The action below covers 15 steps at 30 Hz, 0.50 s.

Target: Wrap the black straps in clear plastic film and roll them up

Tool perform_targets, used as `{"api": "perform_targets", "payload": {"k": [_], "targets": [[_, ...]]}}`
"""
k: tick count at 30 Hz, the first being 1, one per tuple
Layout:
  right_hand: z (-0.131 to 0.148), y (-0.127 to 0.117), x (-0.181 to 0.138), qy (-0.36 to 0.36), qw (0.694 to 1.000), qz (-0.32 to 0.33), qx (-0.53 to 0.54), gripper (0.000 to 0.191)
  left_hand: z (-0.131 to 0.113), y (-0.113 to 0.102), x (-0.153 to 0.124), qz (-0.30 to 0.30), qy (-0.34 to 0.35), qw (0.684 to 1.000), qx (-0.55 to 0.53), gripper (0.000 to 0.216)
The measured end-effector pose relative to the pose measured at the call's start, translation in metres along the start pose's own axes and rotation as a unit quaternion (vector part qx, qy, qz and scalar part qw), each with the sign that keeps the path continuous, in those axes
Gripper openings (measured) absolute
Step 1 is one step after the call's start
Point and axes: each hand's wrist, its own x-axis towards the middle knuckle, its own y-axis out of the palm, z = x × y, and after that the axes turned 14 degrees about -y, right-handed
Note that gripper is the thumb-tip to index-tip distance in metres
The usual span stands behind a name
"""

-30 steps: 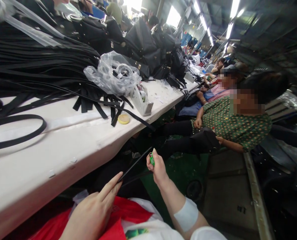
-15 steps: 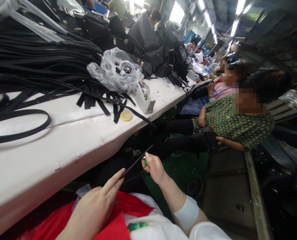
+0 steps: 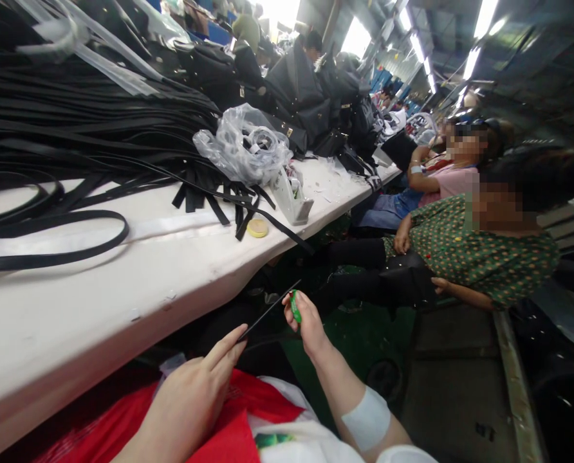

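My left hand (image 3: 190, 402) sits low in front of me, its fingers pinching the near end of a thin black strap (image 3: 270, 311). The strap runs up and to the right toward my right hand (image 3: 306, 321). That hand is closed round a small green lighter (image 3: 294, 306), held right beside the strap's far end. Both hands are below the edge of the white table (image 3: 98, 296), over my lap with its red and white cloth (image 3: 248, 424).
A big heap of black straps (image 3: 74, 135) covers the table's left and back. A clear plastic bag (image 3: 243, 145), a white tape holder (image 3: 291, 196) and a small yellow disc (image 3: 257, 227) lie near its edge. Black bags (image 3: 291, 96) pile up behind. Two seated people (image 3: 461, 251) work at the right.
The view has shifted a little, so the table things sit further right. My right hand with the lighter has risen slightly beside the strap end. My left hand keeps its pinch.
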Motion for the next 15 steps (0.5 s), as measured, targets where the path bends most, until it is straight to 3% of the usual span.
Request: {"api": "perform_targets", "payload": {"k": [4,7,9,11,13,15], "targets": [[-0.021,0.008,0.012,0.003,0.998,0.038,-0.040,0.021,0.019,-0.012,-0.007,-0.033,-0.091,0.984,-0.148,0.039],[-0.041,0.032,0.025,-0.067,0.973,0.190,-0.111,0.019,0.038,-0.022,-0.025,-0.046,-0.158,0.957,-0.237,0.032],[-0.058,0.057,0.036,-0.131,0.932,0.314,-0.129,0.021,0.047,-0.026,-0.043,-0.050,-0.216,0.936,-0.273,0.029],[-0.080,0.087,0.045,-0.147,0.892,0.405,-0.137,0.022,0.052,-0.029,-0.059,-0.068,-0.284,0.909,-0.296,0.028],[-0.101,0.119,0.054,-0.128,0.873,0.448,-0.145,0.020,0.054,-0.033,-0.070,-0.099,-0.342,0.878,-0.318,0.027],[-0.117,0.149,0.061,-0.112,0.875,0.450,-0.137,0.016,0.055,-0.038,-0.075,-0.128,-0.390,0.846,-0.340,0.028]]}}
